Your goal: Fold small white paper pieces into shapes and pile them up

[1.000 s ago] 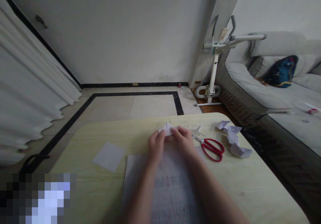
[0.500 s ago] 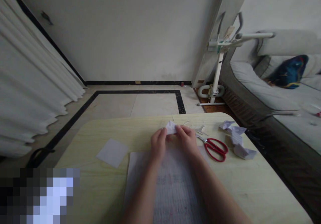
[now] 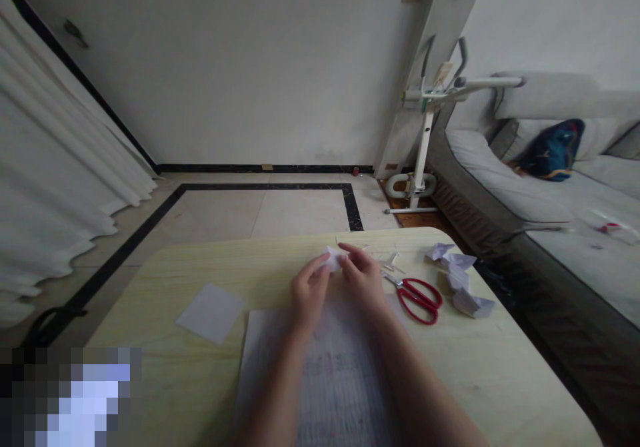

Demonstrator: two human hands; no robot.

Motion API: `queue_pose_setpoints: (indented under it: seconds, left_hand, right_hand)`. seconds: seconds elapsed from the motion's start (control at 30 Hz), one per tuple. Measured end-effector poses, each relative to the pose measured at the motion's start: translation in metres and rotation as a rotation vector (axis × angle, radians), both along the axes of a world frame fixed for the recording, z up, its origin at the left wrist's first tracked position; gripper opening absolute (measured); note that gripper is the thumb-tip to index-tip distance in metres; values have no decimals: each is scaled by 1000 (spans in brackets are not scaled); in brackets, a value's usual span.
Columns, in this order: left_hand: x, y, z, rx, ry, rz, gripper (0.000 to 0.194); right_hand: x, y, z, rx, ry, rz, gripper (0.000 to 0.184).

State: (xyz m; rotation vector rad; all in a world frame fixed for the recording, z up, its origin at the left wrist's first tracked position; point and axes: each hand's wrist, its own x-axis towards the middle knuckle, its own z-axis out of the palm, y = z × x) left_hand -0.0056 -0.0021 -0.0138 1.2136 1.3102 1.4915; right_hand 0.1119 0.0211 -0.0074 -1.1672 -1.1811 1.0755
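A small folded white paper (image 3: pixel 332 259) is held above the far part of the pale wooden tabletop (image 3: pixel 165 280), between the fingertips of both hands. The left hand (image 3: pixel 309 290) grips its left side, with the thumb and the forefinger close together around it. The right hand (image 3: pixel 364 275) holds its right side with the thumb near the edge, while its forefinger stretches out along the top; how the other fingers lie, I cannot tell. Under the wrists there lies a large sheet (image 3: pixel 340 367) with many blurred lines, which I cannot read. To the left of this sheet, a square white paper (image 3: pixel 211 313) lies flat, well apart from the hands. Just beside the right hand are thin white scraps (image 3: pixel 391 260) and a pair of scissors (image 3: pixel 419 297) with red handles, and its blades point toward this hand. Farther right, several folded paper pieces (image 3: pixel 457 275) form an uneven row near the table edge. Behind, a white exercise machine (image 3: pixel 423 147) stands beside a grey sofa (image 3: pixel 525 197).
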Motion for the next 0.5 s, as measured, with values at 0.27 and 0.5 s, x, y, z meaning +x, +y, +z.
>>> queue_pose_setpoints:
  seconds: [0.27, 0.5]
  left_hand:
    - [1, 2, 4, -69, -78, -63, 37]
    - [0, 1, 9, -85, -93, -94, 35]
  right_hand:
    - [2, 1, 0, 11, 174, -8, 20]
    - [8, 1, 2, -89, 263, 75, 23]
